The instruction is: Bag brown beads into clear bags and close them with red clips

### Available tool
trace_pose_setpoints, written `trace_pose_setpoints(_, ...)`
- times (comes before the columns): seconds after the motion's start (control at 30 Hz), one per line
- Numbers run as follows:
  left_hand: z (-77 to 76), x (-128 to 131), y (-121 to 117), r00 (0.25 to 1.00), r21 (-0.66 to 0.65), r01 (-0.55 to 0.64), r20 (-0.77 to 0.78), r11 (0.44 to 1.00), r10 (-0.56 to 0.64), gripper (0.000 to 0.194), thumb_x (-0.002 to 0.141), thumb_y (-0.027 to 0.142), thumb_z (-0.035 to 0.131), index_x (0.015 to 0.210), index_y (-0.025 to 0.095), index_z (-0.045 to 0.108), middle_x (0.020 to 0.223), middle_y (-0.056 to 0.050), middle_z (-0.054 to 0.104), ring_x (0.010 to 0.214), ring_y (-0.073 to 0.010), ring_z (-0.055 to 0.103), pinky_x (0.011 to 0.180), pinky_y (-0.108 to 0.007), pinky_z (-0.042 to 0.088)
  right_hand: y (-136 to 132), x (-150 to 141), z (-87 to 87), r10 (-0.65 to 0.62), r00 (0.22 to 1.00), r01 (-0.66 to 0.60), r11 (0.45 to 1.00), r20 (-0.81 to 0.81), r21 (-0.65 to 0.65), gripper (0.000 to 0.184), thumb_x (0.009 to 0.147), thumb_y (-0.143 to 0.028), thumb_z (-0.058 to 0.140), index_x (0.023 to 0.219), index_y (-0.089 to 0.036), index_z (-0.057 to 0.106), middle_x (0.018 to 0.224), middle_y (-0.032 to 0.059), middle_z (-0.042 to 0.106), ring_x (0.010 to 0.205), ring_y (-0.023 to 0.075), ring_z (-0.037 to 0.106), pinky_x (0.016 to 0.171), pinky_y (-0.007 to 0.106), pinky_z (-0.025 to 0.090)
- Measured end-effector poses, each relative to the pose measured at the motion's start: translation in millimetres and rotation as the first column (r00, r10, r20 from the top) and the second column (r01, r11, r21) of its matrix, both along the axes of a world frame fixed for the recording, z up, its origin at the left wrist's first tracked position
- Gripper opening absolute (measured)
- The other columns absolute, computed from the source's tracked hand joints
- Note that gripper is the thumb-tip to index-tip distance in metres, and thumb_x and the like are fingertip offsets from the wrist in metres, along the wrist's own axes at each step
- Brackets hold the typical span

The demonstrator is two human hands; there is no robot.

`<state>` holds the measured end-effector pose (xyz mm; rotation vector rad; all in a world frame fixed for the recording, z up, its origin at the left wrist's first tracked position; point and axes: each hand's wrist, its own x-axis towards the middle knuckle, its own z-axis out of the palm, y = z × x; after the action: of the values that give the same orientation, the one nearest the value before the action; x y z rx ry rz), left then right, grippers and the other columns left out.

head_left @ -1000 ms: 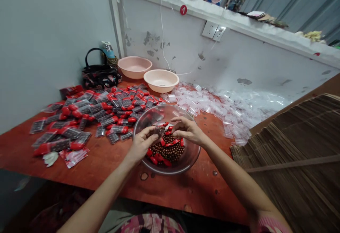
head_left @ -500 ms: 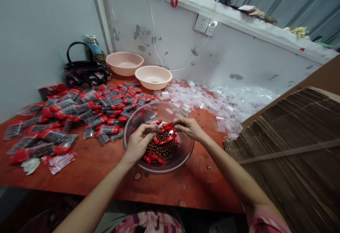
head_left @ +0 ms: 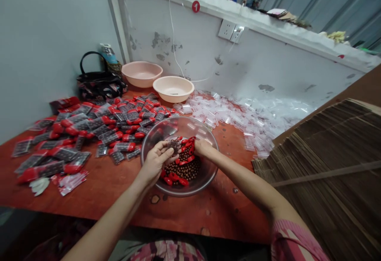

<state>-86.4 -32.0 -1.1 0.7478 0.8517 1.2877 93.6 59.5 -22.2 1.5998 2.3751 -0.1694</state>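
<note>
A clear glass bowl (head_left: 205,134) sits on the red-brown table (head_left: 113,189) and holds small brown beads (head_left: 183,167) and red pieces (head_left: 187,144). My left hand (head_left: 154,161) is over the bowl's near left side, fingers curled round a small clear bag of brown beads (head_left: 174,145). My right hand (head_left: 202,147) reaches into the bowl from the right, fingers bent down among the red pieces; what they pinch is hidden.
A heap of filled bags with red ends (head_left: 89,128) covers the table's left. Empty clear bags (head_left: 247,114) lie spread at the back right. Two pink basins (head_left: 172,88) and a black handbag (head_left: 99,82) stand by the wall. Stacked brown sheets (head_left: 327,153) fill the right.
My right hand has dropped from the small bag into the red pieces. My left hand keeps the bag and has turned palm up. The view has shifted slightly.
</note>
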Motion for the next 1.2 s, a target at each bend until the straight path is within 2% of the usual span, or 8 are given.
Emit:
trace_pose_setpoints(0.17, 3.6, -4.8, -0.9, 0.985, -0.038, 0.072, 0.158, 0.997, -0.065, 0.021, 0.078, 0.024, 0.054, 0.097, 0.016, 0.055, 0.097, -0.006, 0.064, 0.088, -0.0190, 0.063, 0.080, -0.036, 0.051, -3.6, 3.7, 12.1, 0.029, 0.997, -0.025, 0.999, -0.071, 0.046, 0.031, 0.079, -0.023, 0.044, 0.106, -0.012, 0.055, 0.095, 0.0153, 0.063, 0.086, 0.0233, 0.060, 0.069, 0.030, 0.045)
trace_pose_setpoints(0.27, 0.4, -6.8, -0.8, 0.973, -0.052, 0.074, 0.221, 0.996, -0.061, 0.020, 0.080, 0.023, 0.049, 0.098, 0.015, 0.057, 0.099, -0.008, 0.064, 0.086, -0.0203, 0.063, 0.078, -0.037, 0.051, -7.1, 8.3, 18.2, 0.022, 0.913, -0.074, 0.991, -0.407, -0.111, 0.033, 0.086, -0.025, 0.033, 0.114, -0.017, 0.050, 0.091, 0.0092, 0.063, 0.079, 0.0174, 0.060, 0.066, 0.027, 0.045)
trace_pose_setpoints(0.37, -1.4, -7.1, -0.9, 0.971, -0.043, 0.065, 0.233, 0.997, -0.053, 0.022, 0.080, 0.020, 0.048, 0.098, 0.014, 0.058, 0.100, -0.009, 0.064, 0.084, -0.0210, 0.064, 0.076, -0.037, 0.051, -11.1, 11.0, 16.5, -0.235, 0.585, -0.124, 0.920, -0.776, -0.372, 0.035, 0.085, -0.029, 0.037, 0.116, -0.017, 0.048, 0.077, 0.0039, 0.061, 0.062, 0.0125, 0.057, 0.057, 0.024, 0.044)
trace_pose_setpoints(0.5, -1.6, -5.8, -1.8, 0.971, -0.029, 0.077, 0.230, 0.997, -0.068, 0.024, 0.079, 0.021, 0.050, 0.099, 0.013, 0.060, 0.097, -0.009, 0.065, 0.082, -0.0202, 0.064, 0.076, -0.036, 0.051, -20.1, 8.1, 16.3, -0.462, 0.174, -0.171, 0.856, -0.870, -0.488, 0.039, 0.076, -0.033, 0.054, 0.111, -0.018, 0.051, 0.074, 0.0014, 0.057, 0.060, 0.0099, 0.052, 0.056, 0.023, 0.041)
trace_pose_setpoints(0.6, -2.5, -4.5, -2.6, 0.985, -0.029, 0.067, 0.158, 0.997, -0.062, 0.028, 0.074, 0.022, 0.058, 0.100, 0.014, 0.060, 0.095, -0.008, 0.065, 0.081, -0.0192, 0.064, 0.074, -0.034, 0.052, -29.1, 4.0, 28.3, -0.498, 0.041, -0.239, 0.837, -0.866, -0.492, 0.044, 0.077, -0.033, 0.053, 0.118, -0.019, 0.047, 0.065, -0.0012, 0.053, 0.053, 0.0080, 0.047, 0.051, 0.020, 0.036)
trace_pose_setpoints(0.7, -5.6, -3.2, -3.0, 0.997, -0.017, 0.038, 0.071, 0.999, -0.036, 0.034, 0.067, 0.023, 0.066, 0.100, 0.016, 0.061, 0.100, -0.007, 0.064, 0.081, -0.0185, 0.063, 0.072, -0.032, 0.052, -37.1, 1.9, 49.2, -0.403, 0.135, -0.252, 0.870, -0.905, -0.425, 0.039, 0.078, -0.025, 0.046, 0.116, -0.020, 0.048, 0.063, -0.0032, 0.047, 0.046, 0.0056, 0.038, 0.044, 0.018, 0.027)
trace_pose_setpoints(0.93, -14.0, -1.9, -2.8, 0.984, 0.105, 0.108, -0.151, 0.989, -0.091, 0.037, 0.068, 0.028, 0.064, 0.104, 0.019, 0.063, 0.101, -0.004, 0.066, 0.088, -0.0208, 0.061, 0.078, -0.033, 0.049, -37.5, -3.0, 93.4, 0.094, 0.604, -0.454, 0.857, -0.792, -0.245, 0.045, 0.069, -0.010, 0.043, 0.112, -0.020, 0.051, 0.061, -0.0050, 0.044, 0.056, 0.0078, 0.038, 0.054, 0.019, 0.032)
trace_pose_setpoints(1.2, -14.6, -2.6, 0.8, 0.969, 0.182, 0.087, -0.243, 0.979, -0.041, 0.038, 0.071, 0.029, 0.060, 0.108, 0.021, 0.060, 0.107, -0.004, 0.064, 0.095, -0.0227, 0.059, 0.082, -0.034, 0.047, -44.2, -7.0, 95.5, 0.427, 0.668, -0.515, 0.856, -0.609, 0.035, 0.047, 0.071, -0.013, 0.043, 0.118, -0.021, 0.043, 0.070, -0.0027, 0.050, 0.060, 0.0102, 0.041, 0.060, 0.022, 0.034)
